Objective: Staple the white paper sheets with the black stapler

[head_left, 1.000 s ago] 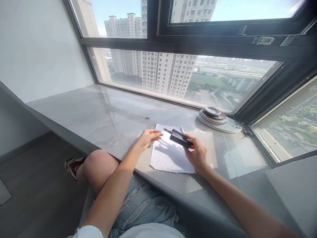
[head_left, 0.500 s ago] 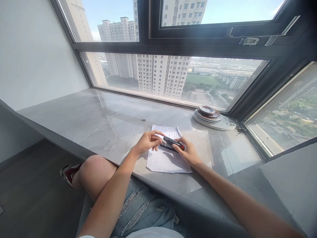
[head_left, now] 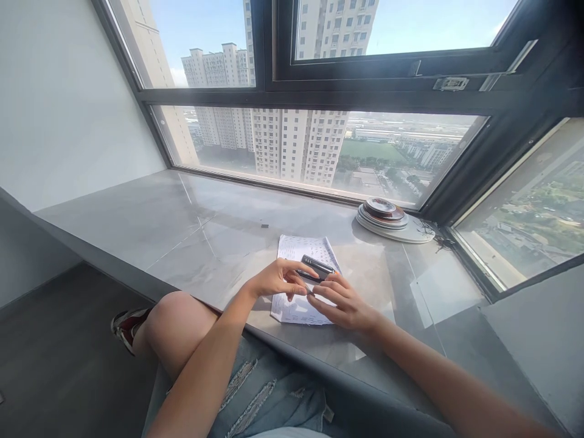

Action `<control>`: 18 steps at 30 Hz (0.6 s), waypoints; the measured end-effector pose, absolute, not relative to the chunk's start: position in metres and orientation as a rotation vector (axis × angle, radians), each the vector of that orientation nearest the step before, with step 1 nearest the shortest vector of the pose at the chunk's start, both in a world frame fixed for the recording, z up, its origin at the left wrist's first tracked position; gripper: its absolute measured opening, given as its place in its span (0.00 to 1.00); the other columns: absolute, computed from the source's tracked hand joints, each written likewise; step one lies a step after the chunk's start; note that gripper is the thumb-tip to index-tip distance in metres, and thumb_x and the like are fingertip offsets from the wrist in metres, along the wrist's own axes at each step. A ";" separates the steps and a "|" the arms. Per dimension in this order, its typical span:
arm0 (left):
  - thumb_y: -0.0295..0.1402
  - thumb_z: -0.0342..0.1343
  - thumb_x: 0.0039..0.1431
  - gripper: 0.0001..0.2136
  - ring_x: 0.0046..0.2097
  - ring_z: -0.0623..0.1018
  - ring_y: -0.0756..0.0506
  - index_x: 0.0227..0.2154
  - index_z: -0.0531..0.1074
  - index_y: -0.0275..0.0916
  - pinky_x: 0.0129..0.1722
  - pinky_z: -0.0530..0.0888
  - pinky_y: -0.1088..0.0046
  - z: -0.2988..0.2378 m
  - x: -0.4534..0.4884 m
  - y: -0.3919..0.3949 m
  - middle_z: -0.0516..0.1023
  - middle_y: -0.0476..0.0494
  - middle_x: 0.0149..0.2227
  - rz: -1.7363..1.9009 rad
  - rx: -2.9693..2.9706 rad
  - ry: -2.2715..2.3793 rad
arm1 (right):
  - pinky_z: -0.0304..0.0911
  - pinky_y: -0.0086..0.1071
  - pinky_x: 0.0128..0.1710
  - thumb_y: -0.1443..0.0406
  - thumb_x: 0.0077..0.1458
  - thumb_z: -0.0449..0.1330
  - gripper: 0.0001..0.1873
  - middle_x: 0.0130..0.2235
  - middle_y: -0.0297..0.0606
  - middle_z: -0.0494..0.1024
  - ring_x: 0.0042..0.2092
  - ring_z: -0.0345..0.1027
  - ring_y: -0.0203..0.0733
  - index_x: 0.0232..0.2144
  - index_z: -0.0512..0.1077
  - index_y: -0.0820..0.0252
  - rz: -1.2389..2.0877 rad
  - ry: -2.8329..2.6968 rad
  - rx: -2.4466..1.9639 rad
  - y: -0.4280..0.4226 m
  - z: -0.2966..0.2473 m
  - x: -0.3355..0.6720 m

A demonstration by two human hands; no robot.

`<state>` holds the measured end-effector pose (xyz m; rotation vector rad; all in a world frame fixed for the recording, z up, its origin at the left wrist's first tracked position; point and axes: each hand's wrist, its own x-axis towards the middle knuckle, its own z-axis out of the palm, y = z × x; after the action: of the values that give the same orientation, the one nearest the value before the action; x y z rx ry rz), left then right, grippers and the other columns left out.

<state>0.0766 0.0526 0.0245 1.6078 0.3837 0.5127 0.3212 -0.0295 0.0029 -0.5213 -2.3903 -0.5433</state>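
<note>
Over the paper (head_left: 298,311) are the black stapler (head_left: 318,266) and the thin piece (head_left: 309,291) your left hand (head_left: 272,280) pinches; whether your right hand (head_left: 349,306) grips it, you can't tell. Handling it seems underway, calling for steadiness.

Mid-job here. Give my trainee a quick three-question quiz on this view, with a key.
1. True or false: the black stapler is seen over the papers, not off to one side of them.
2. What sits near the right-hand corner of the window?
A) a mug
B) a stack of round discs
C) a lamp
3. Which hand is nearer the bare knee?

Key: 1. True. 2. B. 3. The left hand.
</note>
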 end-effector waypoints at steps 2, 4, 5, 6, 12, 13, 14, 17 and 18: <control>0.43 0.71 0.56 0.26 0.28 0.82 0.45 0.54 0.79 0.36 0.30 0.79 0.70 0.025 0.075 0.053 0.85 0.36 0.36 0.490 1.595 0.334 | 0.69 0.44 0.49 0.73 0.64 0.61 0.16 0.46 0.41 0.81 0.47 0.74 0.43 0.52 0.73 0.56 -0.557 -2.374 -0.511 -0.030 0.003 0.322; 0.45 0.69 0.58 0.26 0.29 0.84 0.44 0.56 0.77 0.37 0.33 0.80 0.67 0.027 0.073 0.052 0.85 0.33 0.40 0.461 1.560 0.267 | 0.69 0.43 0.48 0.73 0.64 0.61 0.15 0.45 0.42 0.82 0.45 0.75 0.42 0.52 0.72 0.57 -0.568 -2.308 -0.526 -0.031 0.000 0.324; 0.46 0.69 0.59 0.27 0.30 0.85 0.42 0.58 0.76 0.38 0.35 0.81 0.66 0.028 0.072 0.052 0.85 0.32 0.42 0.444 1.541 0.239 | 0.68 0.43 0.47 0.73 0.64 0.61 0.15 0.45 0.41 0.82 0.43 0.75 0.42 0.51 0.72 0.57 -0.566 -2.263 -0.555 -0.030 -0.003 0.324; 0.47 0.69 0.59 0.29 0.32 0.85 0.41 0.59 0.75 0.38 0.37 0.81 0.64 0.029 0.071 0.052 0.85 0.31 0.43 0.427 1.525 0.219 | 0.68 0.42 0.46 0.73 0.63 0.61 0.15 0.44 0.41 0.82 0.42 0.75 0.42 0.51 0.72 0.56 -0.558 -2.216 -0.593 -0.030 -0.005 0.325; 0.48 0.66 0.61 0.31 0.41 0.87 0.37 0.63 0.71 0.41 0.41 0.80 0.65 0.032 0.072 0.050 0.82 0.28 0.51 0.388 1.539 0.230 | 0.66 0.41 0.46 0.73 0.62 0.62 0.17 0.44 0.40 0.83 0.40 0.75 0.42 0.52 0.70 0.55 -0.520 -2.145 -0.680 -0.020 -0.016 0.331; 0.48 0.66 0.61 0.30 0.41 0.87 0.37 0.63 0.71 0.40 0.42 0.80 0.65 0.033 0.073 0.051 0.81 0.27 0.53 0.406 1.547 0.243 | 0.66 0.41 0.46 0.73 0.62 0.62 0.18 0.44 0.39 0.83 0.41 0.75 0.42 0.52 0.70 0.55 -0.526 -2.146 -0.677 -0.018 -0.016 0.333; 0.48 0.67 0.61 0.30 0.42 0.87 0.37 0.62 0.71 0.40 0.42 0.80 0.66 0.033 0.073 0.051 0.80 0.26 0.54 0.427 1.553 0.258 | 0.66 0.40 0.46 0.73 0.62 0.62 0.18 0.44 0.39 0.83 0.41 0.75 0.42 0.52 0.70 0.55 -0.529 -2.141 -0.680 -0.015 -0.016 0.335; 0.50 0.68 0.58 0.29 0.39 0.86 0.38 0.58 0.74 0.39 0.40 0.79 0.66 0.034 0.072 0.053 0.81 0.26 0.54 0.524 1.562 0.321 | 0.66 0.40 0.47 0.73 0.62 0.61 0.15 0.43 0.38 0.83 0.40 0.75 0.41 0.50 0.71 0.54 -0.536 -2.064 -0.754 -0.005 -0.014 0.349; 0.50 0.68 0.58 0.28 0.37 0.86 0.40 0.55 0.76 0.38 0.40 0.79 0.66 0.034 0.071 0.054 0.82 0.27 0.51 0.576 1.563 0.352 | 0.65 0.40 0.46 0.72 0.63 0.60 0.14 0.43 0.39 0.82 0.40 0.74 0.42 0.49 0.72 0.54 -0.540 -2.016 -0.807 -0.001 -0.014 0.356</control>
<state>0.0706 0.0545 0.0339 1.5628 0.3517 0.5759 0.3559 -0.0011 -0.0137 -0.8073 -2.0164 -0.5395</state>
